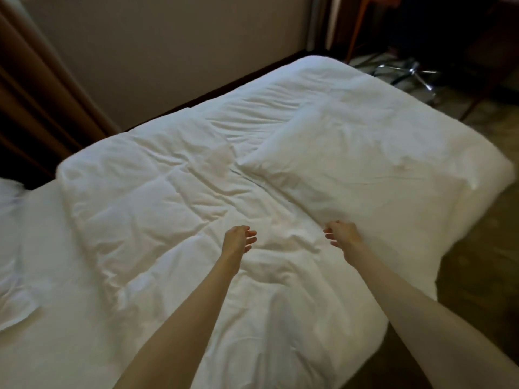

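Note:
A white quilted duvet lies rumpled across the bed. A folded, puffy part of the duvet bulges at the right, over the bed's foot end. My left hand hovers above the wrinkled middle with its fingers loosely curled, and it holds nothing. Just to the right, my right hand hangs beside the lower edge of the folded part, fingers relaxed and pointing left. Both palms face each other. Whether the right hand touches the fabric I cannot tell.
A white sheet shows at the left, with a pillow corner at the far left edge. A beige wall and brown curtain stand behind. A chrome chair base sits on the carpet at the right.

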The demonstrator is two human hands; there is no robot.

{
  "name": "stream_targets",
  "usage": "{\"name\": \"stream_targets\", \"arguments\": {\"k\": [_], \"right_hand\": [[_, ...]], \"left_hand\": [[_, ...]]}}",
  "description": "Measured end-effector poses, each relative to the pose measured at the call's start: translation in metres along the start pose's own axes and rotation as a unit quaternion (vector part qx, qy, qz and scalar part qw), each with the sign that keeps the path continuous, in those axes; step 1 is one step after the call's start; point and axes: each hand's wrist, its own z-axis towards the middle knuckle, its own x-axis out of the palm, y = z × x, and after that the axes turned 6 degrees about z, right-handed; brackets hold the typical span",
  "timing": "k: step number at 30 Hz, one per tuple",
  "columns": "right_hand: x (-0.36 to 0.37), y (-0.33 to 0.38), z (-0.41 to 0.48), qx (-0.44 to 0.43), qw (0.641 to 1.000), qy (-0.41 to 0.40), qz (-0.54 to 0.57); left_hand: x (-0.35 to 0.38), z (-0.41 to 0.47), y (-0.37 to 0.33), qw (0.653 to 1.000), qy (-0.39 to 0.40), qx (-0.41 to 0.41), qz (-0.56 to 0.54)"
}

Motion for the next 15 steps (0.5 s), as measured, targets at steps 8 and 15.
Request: {"name": "stream_targets", "arguments": {"k": [8, 15], "right_hand": [[-0.086, -0.014, 0.069, -0.067, 0.932, -0.109, -0.339], [-0.135, -0.059, 0.116, 0.004, 0.764, -0.085, -0.639]], "left_hand": [[0.108, 0.048, -0.002, 0.996, 0.048, -0.034, 0.064], [0.183, 0.095, -0.002, 0.985, 0.103, -0.069, 0.121]]}}
